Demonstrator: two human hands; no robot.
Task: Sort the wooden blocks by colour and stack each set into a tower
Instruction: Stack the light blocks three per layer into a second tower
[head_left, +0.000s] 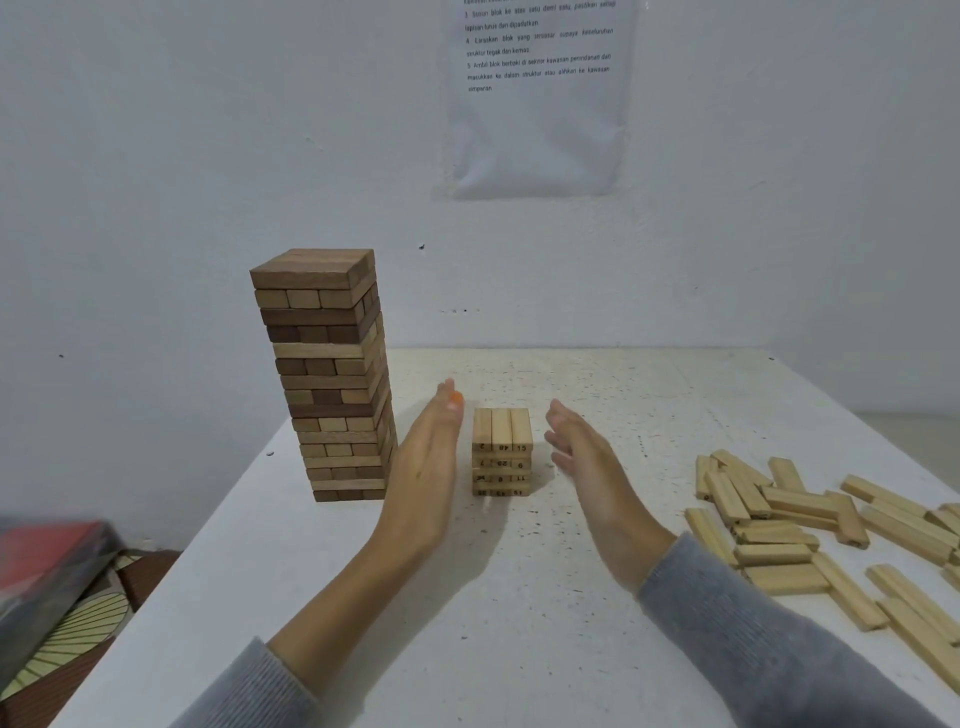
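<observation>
Palms face each other across the short pale tower (502, 452), which stands four layers high near the middle of the white table (519, 623), with numbers printed on the block ends. The left hand (426, 467) stands on edge between that stack and the tall brown tower (332, 379). Its fingers are straight and pressed together, holding nothing, and a narrow gap shows between the palm and the pale blocks. The right hand (587, 467) mirrors it on the other side, a little farther off. Its fingers are extended and slightly fanned, also holding nothing. Both forearms reach forward from grey sleeves (779, 639), the wrists raised off the table. Loose pale blocks (810, 530) lie scattered on the table to the right. A printed sheet (537, 98) hangs on the wall behind.
</observation>
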